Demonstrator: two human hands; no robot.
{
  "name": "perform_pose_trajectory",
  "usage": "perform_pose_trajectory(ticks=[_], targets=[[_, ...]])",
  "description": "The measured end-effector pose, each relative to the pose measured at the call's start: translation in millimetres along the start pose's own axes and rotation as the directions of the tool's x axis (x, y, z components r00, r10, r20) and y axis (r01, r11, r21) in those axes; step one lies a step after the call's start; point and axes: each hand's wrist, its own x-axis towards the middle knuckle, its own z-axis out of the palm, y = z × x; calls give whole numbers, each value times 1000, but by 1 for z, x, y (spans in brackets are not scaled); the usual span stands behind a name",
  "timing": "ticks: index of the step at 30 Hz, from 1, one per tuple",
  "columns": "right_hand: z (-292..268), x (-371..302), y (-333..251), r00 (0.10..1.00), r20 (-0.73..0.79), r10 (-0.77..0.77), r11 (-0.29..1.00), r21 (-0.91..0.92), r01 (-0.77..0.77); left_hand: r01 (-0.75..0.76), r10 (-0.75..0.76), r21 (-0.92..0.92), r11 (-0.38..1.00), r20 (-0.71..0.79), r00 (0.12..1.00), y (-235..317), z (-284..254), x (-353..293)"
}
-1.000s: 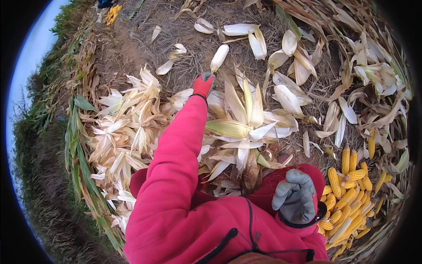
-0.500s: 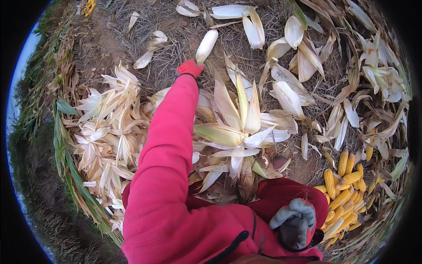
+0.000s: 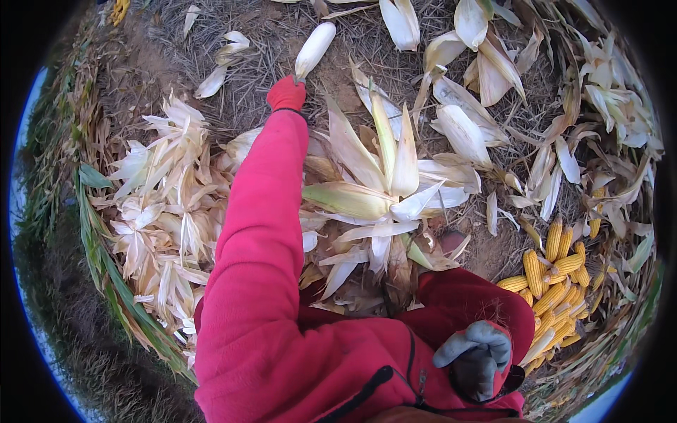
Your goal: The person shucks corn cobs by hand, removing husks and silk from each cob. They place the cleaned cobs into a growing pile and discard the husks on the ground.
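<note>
Stretched far forward, my left hand (image 3: 286,93) in a red glove is closed at the near end of a pale, husk-covered ear of corn (image 3: 315,49). The ear lies tilted over the bare straw-strewn ground, its far end pointing up and right. My right hand (image 3: 477,358), in a grey-palmed glove with a red back, rests by my right knee with its fingers curled in. What those fingers hold, if anything, is hidden. Between my arm and knee an opened corn husk (image 3: 384,183) spreads its pale green and cream leaves.
Several yellow husked cobs (image 3: 553,289) are piled to the right of my knee. A heap of dry husks (image 3: 169,204) lies left of my arm. More loose husks (image 3: 462,134) are scattered ahead and to the right. Dry stalks (image 3: 120,282) line the left side.
The whole view has shifted, so the ground appears farther up and left. My left hand and the corn ear stay almost at the same spot among the husks; my right hand has hardly moved.
</note>
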Motion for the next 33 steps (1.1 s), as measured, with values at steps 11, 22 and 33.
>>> perform_pose_trajectory(ticks=[11,22,33], targets=[[17,-46,-15,993,114,23,999,31,-27,-2,99,-856,516,58,993,10,-111,-54],[37,-89,-23,964,263,-25,999,-37,36,-120,569,-972,203,17,822,13,-317,-233],[78,6,16,761,574,-302,270,-714,646,91,611,-959,-269,-96,786,-3,-361,-393]])
